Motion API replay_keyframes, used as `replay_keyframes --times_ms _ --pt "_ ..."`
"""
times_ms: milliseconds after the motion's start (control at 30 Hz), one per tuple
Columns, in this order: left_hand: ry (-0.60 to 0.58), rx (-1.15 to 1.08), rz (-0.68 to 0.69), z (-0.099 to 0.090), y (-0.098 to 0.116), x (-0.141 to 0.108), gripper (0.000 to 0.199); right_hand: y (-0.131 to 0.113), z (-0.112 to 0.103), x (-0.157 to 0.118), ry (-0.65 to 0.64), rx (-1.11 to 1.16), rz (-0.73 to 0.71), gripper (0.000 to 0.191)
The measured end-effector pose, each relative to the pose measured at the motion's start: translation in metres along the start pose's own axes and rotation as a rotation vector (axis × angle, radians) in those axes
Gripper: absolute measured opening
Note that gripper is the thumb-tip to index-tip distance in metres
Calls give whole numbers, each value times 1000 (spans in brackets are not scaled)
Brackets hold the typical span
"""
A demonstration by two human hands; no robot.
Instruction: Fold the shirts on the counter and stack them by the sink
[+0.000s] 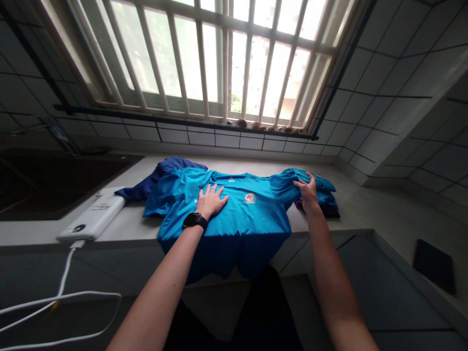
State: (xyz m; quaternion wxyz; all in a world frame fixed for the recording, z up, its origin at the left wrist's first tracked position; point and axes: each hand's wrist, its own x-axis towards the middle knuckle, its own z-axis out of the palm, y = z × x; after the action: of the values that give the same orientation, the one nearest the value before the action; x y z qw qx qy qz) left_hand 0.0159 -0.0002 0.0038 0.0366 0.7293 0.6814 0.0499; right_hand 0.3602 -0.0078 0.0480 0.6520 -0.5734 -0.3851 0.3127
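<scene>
A bright blue T-shirt (234, 214) with a small round chest emblem lies spread on the counter, its neckline toward the window and its lower part hanging over the front edge. My left hand (210, 201), with a black watch on the wrist, rests flat on the chest of the shirt, fingers spread. At the sleeve on the right, my right hand (308, 191) has its thumb and fingers on the fabric, pinching it. Folded blue and dark clothes (327, 201) lie beside that hand. A darker blue garment (161, 175) is bunched partly under the left sleeve.
A white power bank (93, 214) with a plugged-in white cable (68, 268) lies on the counter (135, 226) at left, near a dark sink (54, 180) with a faucet (60, 136). A barred window (219, 58) is behind. A dark flat device (434, 264) lies at right.
</scene>
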Motion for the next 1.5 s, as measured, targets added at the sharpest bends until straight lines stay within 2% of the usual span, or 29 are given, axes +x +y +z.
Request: replay_keyframes --times_ms 100,200,267,333,400,467,567,633,767,867,933,1033,1100,1200,1267,1333,1367,1433,1500 --pt "6 -1 2 2 -1 2 68 -6 -14 3 -55 185 44 65" --pt "4 -3 -4 2 -1 2 68 -4 -25 4 -115 259 -58 50" --pt "2 -4 -6 2 0 2 68 0 -28 4 -55 103 -134 48" --pt "2 -5 -3 2 0 2 68 3 -27 0 11 -155 -220 47" --pt "3 -8 0 2 0 2 68 5 -20 -9 -48 -406 -324 39" --pt "7 -7 1 1 0 1 68 7 -4 -24 -271 -607 -408 32" --pt "7 -4 -1 0 1 0 68 11 36 -52 -647 -865 -463 38" --pt "3 -3 -1 -1 1 -1 68 13 71 -66 -745 -1050 -413 50" --pt "17 -5 -13 0 1 -1 68 16 137 -72 -667 -1240 -306 65" --pt "31 -7 -44 2 -1 2 68 21 170 -63 -684 -1268 -259 64" --pt "39 -7 -90 2 -3 5 68 28 182 -56 -770 -1275 -245 63" --pt "56 -13 -136 3 -5 10 69 39 193 -47 -855 -1216 -335 62" --pt "62 -20 -134 2 -7 11 69 44 198 -42 -859 -1150 -377 62" --pt "75 -30 -134 2 -8 11 66 40 208 -37 -795 -1038 -354 63" --pt "83 -33 -135 1 -8 10 65 31 210 -35 -763 -961 -337 63" --pt "83 -35 -135 0 -9 9 65 21 199 -34 -754 -911 -350 58" --pt "80 -38 -137 0 -8 9 66 16 188 -32 -744 -900 -367 54" --pt "72 -47 -141 0 -8 9 66 12 151 -29 -688 -894 -393 48" --pt "66 -61 -141 -1 -7 9 66 13 103 -23 -519 -914 -380 41"
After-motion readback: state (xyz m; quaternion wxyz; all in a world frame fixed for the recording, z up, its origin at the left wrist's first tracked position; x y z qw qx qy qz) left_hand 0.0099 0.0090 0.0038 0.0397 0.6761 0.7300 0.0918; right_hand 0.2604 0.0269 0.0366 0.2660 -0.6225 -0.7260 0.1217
